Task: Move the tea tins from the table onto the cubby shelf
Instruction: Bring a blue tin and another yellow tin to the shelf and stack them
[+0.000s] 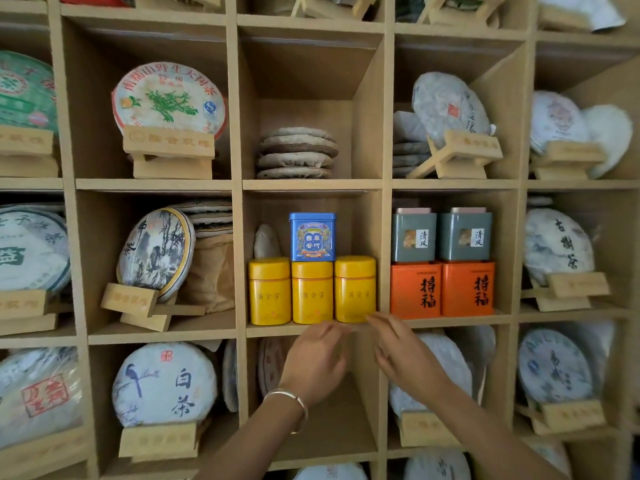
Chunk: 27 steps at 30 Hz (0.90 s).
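Both the left hand and right hand hang loose and empty below the yellow tins, probably light, stiff and slick, best gripped round the sides.

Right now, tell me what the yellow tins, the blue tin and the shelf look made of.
Yellow tins: probably painted metal, going by the smooth satin sheen and seamed lids.
Blue tin: likely printed tinplate, with glossy artwork and a rolled lid rim.
Shelf: matte tan board, maybe MDF or laminate, with no visible grain.
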### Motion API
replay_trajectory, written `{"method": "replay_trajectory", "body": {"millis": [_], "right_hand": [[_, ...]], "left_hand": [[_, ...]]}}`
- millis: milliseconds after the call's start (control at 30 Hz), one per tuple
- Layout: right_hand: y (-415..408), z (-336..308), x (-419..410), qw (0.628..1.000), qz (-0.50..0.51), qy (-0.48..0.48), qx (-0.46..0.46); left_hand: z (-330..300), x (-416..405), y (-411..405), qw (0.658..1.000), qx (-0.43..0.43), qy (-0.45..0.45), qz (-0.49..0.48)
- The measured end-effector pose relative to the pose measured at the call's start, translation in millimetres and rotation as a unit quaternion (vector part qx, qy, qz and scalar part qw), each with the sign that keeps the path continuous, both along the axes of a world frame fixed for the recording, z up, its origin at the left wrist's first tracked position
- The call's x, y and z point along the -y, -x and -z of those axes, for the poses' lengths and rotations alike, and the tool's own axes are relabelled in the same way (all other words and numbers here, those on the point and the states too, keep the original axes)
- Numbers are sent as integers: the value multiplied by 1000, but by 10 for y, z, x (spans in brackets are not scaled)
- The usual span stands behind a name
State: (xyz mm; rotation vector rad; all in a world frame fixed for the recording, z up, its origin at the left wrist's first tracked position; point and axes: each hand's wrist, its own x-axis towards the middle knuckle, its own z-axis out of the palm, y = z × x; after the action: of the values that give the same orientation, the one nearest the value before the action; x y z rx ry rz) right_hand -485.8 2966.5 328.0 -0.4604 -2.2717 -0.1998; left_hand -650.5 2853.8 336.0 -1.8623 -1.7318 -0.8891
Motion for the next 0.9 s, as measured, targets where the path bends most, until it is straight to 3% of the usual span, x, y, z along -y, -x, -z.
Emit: {"method": "replay_trajectory", "body": {"millis": [367,900], "right_hand": [[83,196,-44,997,30,23,60],[193,167,-147,998,-18,61,4]], "left_hand": [[129,-164,25,999,-7,40,-25],[133,-326,15,998,63,18,-13]]}}
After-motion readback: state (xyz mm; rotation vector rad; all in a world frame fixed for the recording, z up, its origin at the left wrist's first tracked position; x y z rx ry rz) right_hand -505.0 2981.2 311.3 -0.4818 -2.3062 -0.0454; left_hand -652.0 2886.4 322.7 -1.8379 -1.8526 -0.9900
